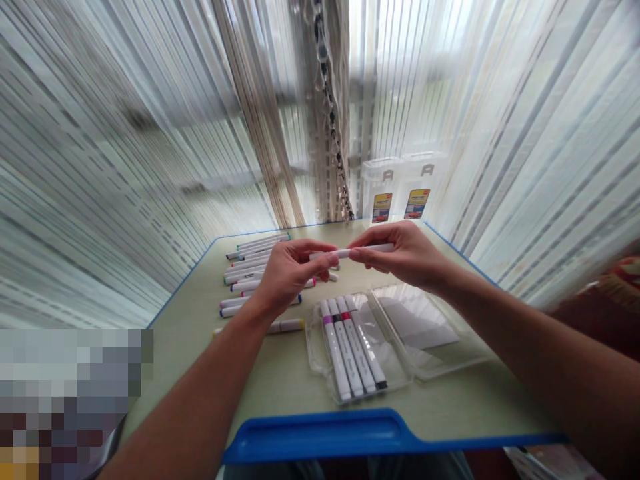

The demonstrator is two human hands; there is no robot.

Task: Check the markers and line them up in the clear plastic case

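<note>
Between both hands, level above the table, is a white marker (344, 254). My left hand (295, 267) pinches its left end, and my right hand (395, 252) grips its right part with thumb and fingers. Below the hands lies an open clear plastic case (320, 360). Several white markers (350, 350) lie side by side in its left half, with purple, black and red bands near their tops. The right half of the case holds a white sheet (420, 320). Left of the case, more markers (250, 270) lie in a rough column, partly hidden behind my left hand and forearm.
The pale table (190, 373) has a blue rim with a raised blue tray lip (320, 433) at the front. Two clear cases with labels (397, 193) stand upright at the back edge. String curtains (175, 133) hang close around the table's back and sides.
</note>
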